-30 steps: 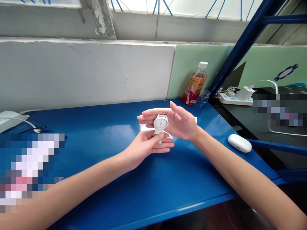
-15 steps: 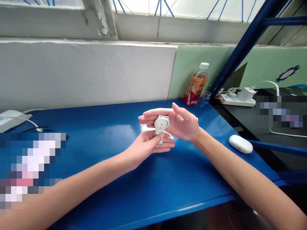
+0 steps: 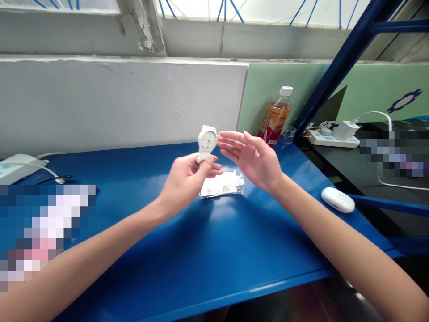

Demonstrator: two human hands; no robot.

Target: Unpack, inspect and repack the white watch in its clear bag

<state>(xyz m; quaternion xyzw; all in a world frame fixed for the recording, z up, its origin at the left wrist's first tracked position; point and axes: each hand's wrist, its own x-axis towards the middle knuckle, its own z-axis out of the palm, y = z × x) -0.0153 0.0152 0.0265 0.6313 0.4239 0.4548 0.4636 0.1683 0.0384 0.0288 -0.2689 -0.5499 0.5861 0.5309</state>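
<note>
A white wristwatch point(image 3: 208, 140) with a round pale dial is held up above the blue table by my left hand point(image 3: 187, 176), thumb and fingers closed on its strap. Just to the right of the dial is my right hand point(image 3: 256, 158), its fingers stretched out and nothing in its palm. The fingertips come close to the watch; whether they touch it I cannot tell. Below both hands, a clear plastic packet point(image 3: 219, 184) with white contents lies on the tabletop.
The blue table point(image 3: 201, 259) meets a wall at the back. A drink bottle point(image 3: 276, 116) stands at the back right beside a small clear object point(image 3: 287, 135). A white earbud case point(image 3: 338, 200) lies near the right edge. Power strips point(image 3: 20, 167) with cables sit at both sides.
My left hand has lifted the watch up and to the left, away from my right palm. My right hand has risen slightly, and the packet beneath is now uncovered.
</note>
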